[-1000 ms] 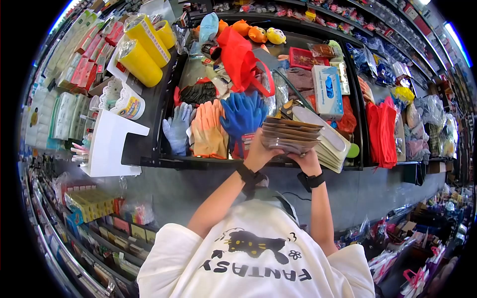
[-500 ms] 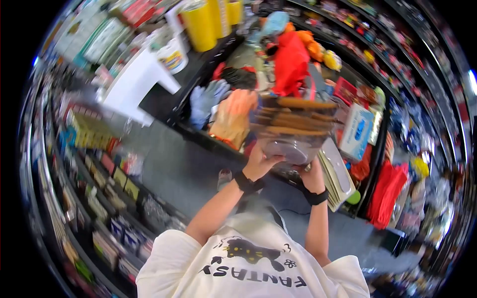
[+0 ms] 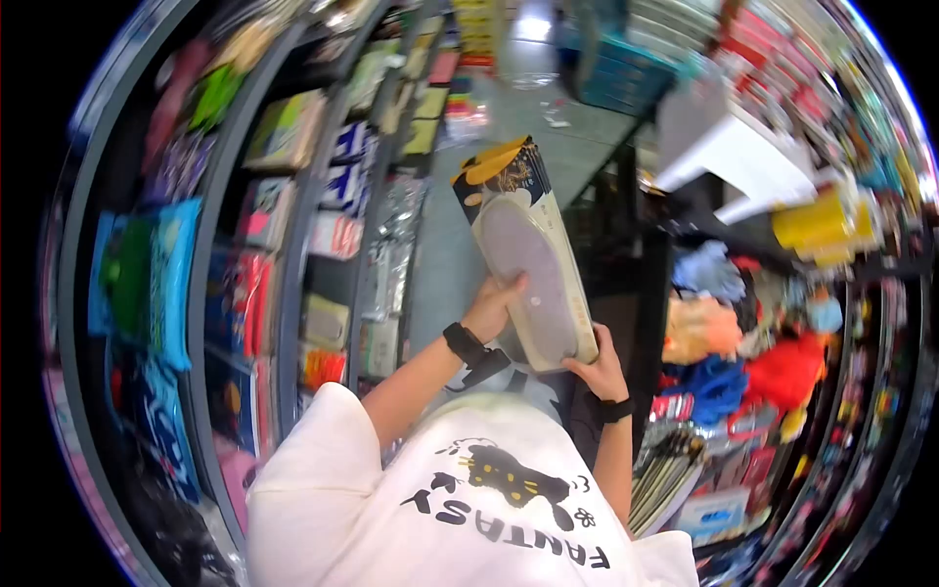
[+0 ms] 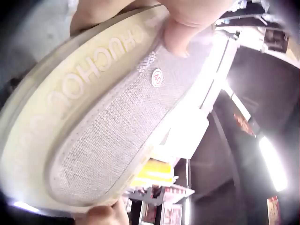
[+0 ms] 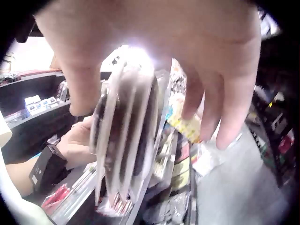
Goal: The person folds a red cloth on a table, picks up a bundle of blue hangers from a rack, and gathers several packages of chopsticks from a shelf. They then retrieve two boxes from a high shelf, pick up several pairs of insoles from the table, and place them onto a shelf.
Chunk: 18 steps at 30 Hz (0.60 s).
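Note:
A stack of packaged insoles (image 3: 523,256) is held up in front of the chest between both hands, its grey sole face toward the head camera and its dark and orange header at the top. My left hand (image 3: 496,306) grips the stack's left side, thumb pressed on the front. At the lower right corner my right hand (image 3: 601,366) holds the edge. The left wrist view shows the top insole (image 4: 108,140) close up, with a round "40" mark. Seen edge-on in the right wrist view, several packs (image 5: 129,136) stand between the thumb and fingers of my right hand (image 5: 154,61).
Shelf racks (image 3: 293,225) with packaged goods run along the left, beside a grey floor aisle (image 3: 445,254). On the right is the display bin with orange gloves (image 3: 702,328), a red bag (image 3: 787,372) and more packs (image 3: 665,479). A white stool-like piece (image 3: 738,147) stands beyond.
The view has swung left, so the bin now lies to the right and the shelves fill the left. The insole stack has tipped from edge-on to face-on, still in both hands.

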Each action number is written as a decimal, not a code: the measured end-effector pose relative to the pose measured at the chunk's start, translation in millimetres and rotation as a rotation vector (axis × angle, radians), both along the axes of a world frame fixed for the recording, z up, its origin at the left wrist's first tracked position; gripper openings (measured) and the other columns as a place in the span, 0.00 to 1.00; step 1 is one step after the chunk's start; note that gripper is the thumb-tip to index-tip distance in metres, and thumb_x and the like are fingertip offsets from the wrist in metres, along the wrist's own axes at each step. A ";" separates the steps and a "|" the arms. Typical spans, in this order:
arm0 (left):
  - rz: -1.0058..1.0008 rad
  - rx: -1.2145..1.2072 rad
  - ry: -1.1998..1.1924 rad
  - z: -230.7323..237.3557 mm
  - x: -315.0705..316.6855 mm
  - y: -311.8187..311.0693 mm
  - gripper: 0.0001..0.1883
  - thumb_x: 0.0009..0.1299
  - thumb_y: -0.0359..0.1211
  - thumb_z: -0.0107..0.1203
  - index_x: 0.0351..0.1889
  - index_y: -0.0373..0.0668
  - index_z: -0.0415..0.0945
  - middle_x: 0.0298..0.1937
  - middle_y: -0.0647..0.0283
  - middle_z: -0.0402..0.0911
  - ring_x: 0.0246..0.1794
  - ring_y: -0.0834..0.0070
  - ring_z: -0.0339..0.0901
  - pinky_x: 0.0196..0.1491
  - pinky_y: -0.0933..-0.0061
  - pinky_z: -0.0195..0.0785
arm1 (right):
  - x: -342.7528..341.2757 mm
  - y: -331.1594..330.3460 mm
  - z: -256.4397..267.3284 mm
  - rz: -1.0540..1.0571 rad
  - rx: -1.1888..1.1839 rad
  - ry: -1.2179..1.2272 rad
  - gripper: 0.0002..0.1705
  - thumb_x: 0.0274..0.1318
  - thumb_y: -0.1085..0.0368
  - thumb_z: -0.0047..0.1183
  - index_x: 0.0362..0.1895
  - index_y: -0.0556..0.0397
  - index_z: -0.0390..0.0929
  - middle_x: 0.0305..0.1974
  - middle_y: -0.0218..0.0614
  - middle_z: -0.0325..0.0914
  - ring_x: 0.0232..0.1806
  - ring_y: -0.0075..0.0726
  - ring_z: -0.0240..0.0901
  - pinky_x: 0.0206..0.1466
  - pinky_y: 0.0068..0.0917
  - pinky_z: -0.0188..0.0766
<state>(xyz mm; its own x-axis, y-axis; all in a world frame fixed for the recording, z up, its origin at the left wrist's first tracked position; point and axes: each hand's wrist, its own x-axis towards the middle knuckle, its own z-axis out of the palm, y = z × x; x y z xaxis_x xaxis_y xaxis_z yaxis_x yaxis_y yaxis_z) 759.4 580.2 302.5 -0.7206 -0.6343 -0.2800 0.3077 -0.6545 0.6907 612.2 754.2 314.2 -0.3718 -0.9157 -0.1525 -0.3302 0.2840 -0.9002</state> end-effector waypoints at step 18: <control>0.991 0.584 -0.074 -90.9 234.0 -11.5 0.18 0.62 0.42 0.51 0.47 0.45 0.65 0.44 0.66 0.71 0.45 0.72 0.69 0.47 0.66 0.64 | 177.0 -224.0 -85.3 0.605 0.450 -0.606 0.27 0.30 0.64 0.61 0.37 0.63 0.65 0.30 0.35 0.69 0.31 0.27 0.65 0.35 0.22 0.62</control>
